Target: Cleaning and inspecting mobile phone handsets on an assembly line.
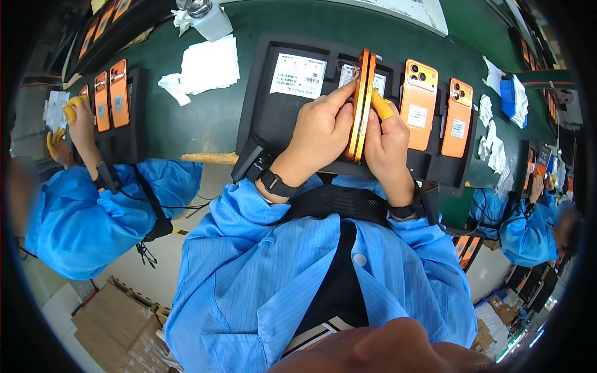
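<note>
Between my two hands stand two orange smartphones (358,115), side by side and seen edge-on, above a black tray (261,118). From the left, my left hand (320,133) is closed on them, its fingertips pressed to the near face. My right hand (387,140) grips them from the right, with a yellow cover on one fingertip. Beyond the right hand, an orange phone with three lenses (418,93) lies in the tray, and a smaller orange phone (459,105) rests beside it. White labels are on both. A printed white label (298,76) lies in the tray's left part.
White wipes (210,62) and a bottle with a metal top (211,22) are at the back left. More crumpled wipes (494,146) and a blue packet (513,102) lie right. A co-worker in blue (93,211) works at the left beside another phone tray (135,118); another sits far right.
</note>
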{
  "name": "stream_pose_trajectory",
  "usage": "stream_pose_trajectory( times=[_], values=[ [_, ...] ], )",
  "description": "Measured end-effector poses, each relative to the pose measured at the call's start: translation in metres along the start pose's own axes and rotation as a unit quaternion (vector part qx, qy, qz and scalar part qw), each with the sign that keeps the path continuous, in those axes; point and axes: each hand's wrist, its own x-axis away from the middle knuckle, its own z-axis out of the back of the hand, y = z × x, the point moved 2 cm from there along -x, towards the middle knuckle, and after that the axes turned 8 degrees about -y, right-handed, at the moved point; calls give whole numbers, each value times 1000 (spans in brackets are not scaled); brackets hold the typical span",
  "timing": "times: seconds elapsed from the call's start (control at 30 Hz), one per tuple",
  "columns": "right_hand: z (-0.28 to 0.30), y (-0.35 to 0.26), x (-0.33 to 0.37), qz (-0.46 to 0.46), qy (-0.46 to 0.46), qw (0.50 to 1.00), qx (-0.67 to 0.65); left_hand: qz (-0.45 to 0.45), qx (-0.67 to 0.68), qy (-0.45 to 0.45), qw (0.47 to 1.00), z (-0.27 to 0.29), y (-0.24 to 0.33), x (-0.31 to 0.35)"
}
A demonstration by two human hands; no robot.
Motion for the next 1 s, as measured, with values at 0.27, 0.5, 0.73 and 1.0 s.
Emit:
stream_pose_trajectory(
  times=[0.27, 0.5, 0.73, 1.0],
  values=[
    [-3, 5, -1, -22, 6, 1000, -7, 43, -21, -31, 998, 0, -2, -3],
    [-5, -3, 3, -26, 31, 996, -78, 24, 29, 12, 999, 2, 18, 1],
    [1, -14, 10, 51, 72, 966, -241, -81, 177, 60, 979, -3, 25, 14],
    [-3, -17, 24, 104, 89, 948, -287, -76, 275, 47, 957, -8, 23, 31]
  ],
)
